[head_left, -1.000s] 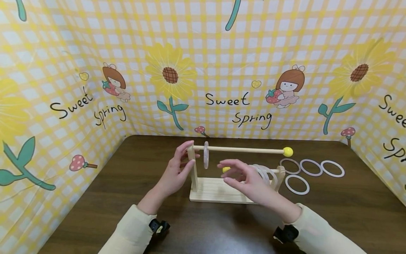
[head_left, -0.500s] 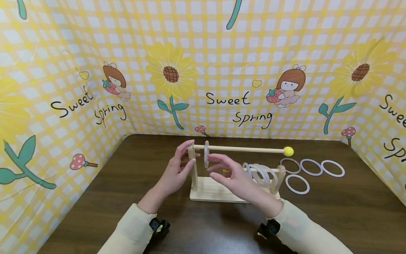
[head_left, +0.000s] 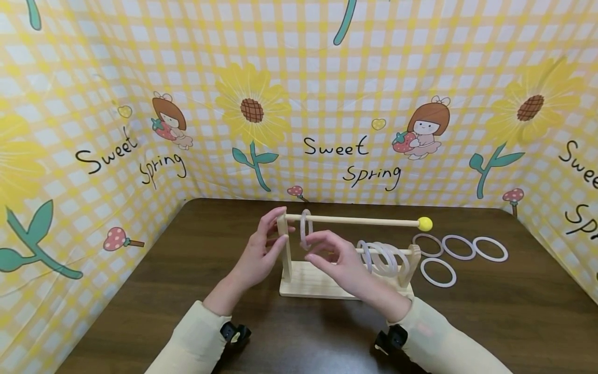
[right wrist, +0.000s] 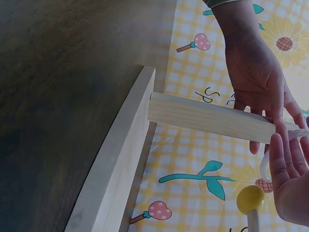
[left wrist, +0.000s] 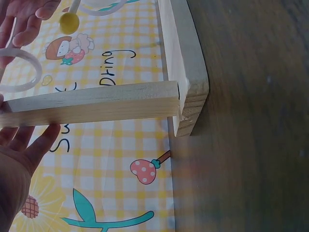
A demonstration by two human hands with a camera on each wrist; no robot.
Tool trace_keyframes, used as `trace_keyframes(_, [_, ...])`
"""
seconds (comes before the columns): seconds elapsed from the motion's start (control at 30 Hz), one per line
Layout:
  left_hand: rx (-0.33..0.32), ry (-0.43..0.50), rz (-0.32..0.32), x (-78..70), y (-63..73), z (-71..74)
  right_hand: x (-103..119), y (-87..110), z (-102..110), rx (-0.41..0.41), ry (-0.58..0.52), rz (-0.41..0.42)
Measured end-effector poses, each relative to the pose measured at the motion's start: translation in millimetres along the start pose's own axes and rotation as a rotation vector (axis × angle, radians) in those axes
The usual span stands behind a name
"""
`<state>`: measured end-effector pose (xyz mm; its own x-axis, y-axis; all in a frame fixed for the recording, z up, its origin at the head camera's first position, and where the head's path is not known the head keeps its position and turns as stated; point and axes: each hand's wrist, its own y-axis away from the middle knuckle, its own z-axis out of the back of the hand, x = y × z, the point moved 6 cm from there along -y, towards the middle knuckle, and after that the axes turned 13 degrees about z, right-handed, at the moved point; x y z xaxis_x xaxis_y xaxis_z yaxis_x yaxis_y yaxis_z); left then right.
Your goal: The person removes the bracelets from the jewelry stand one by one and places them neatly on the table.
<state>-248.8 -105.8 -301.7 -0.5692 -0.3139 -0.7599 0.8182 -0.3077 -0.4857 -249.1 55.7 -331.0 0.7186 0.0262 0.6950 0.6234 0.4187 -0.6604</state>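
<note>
While the left hand [head_left: 254, 255] grips a pale wooden upright post [head_left: 287, 262], the right hand [head_left: 344, 264] has its fingers loosely spread, and one fingertip seems to touch a translucent whitish ring [head_left: 303, 231], which hangs on the upper round wooden rod [head_left: 364, 221] near this post. A yellow ball [head_left: 424, 224] caps the rod.

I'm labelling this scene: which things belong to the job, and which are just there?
In the job: left hand, right hand, wooden stand, upper-rod ring, lower-rod rings, probably four loose rings.

Just there: table, patterned cloth, wrist cameras.
</note>
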Motion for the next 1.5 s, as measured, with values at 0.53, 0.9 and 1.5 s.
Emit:
trace_keyframes(0.53, [-0.012,0.006,0.012,0.4,-0.2,-0.8,-1.7,12.7,24.5,-0.209,0.022,0.090])
trace_keyframes(0.9, [-0.014,0.008,0.002,-0.4,0.4,-0.6,10.3,31.2,50.4,-0.265,0.139,0.083])
trace_keyframes(1.5, [-0.012,0.014,0.001,0.3,0.0,-0.6,24.6,54.9,100.0,-0.319,0.238,0.117])
